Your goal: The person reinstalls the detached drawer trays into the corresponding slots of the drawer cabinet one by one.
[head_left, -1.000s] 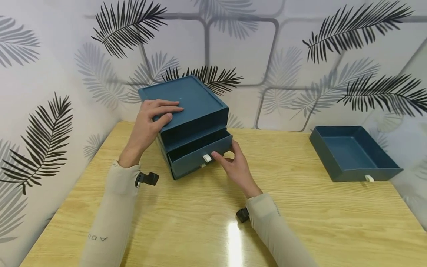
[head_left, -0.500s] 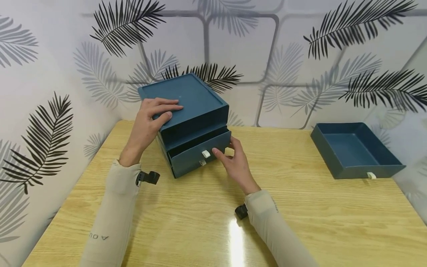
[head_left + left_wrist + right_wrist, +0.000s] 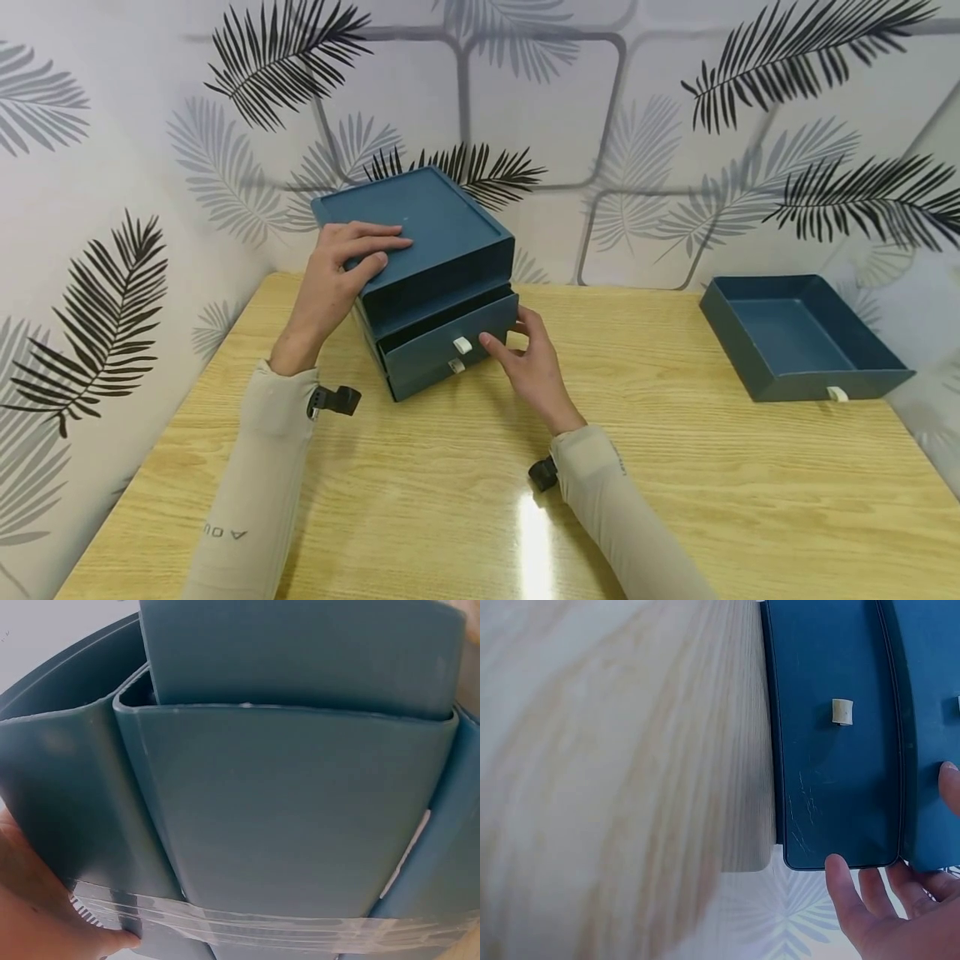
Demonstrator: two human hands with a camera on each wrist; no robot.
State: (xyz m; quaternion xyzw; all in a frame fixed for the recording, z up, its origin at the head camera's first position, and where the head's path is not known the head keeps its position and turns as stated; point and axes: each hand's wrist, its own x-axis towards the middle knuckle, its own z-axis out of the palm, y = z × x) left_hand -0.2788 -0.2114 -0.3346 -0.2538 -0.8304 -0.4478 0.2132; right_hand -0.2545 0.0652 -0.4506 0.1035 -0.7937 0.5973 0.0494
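Note:
A blue drawer cabinet (image 3: 427, 221) stands angled at the back of the table. Its top slot is bare, and a middle drawer (image 3: 416, 358) with a white pull tab (image 3: 462, 345) sticks out a little. My left hand (image 3: 330, 271) rests on the cabinet's top left edge, fingers extended over the top. At the middle drawer's right end, my right hand (image 3: 538, 367) has its thumb on the front and bent fingers round the side. The bottom drawer (image 3: 840, 772) sits flush in the right wrist view. Clear tape (image 3: 270, 926) crosses the cabinet's side in the left wrist view.
A separate blue drawer (image 3: 795, 333) with a white tab lies at the right of the wooden table (image 3: 420, 500). Behind the cabinet rises a leaf-patterned wall (image 3: 540, 108), which also bounds the table's left side.
The middle drawer has slid farther into the cabinet, with my right hand moving slightly inward alongside it. My left hand has stayed on top.

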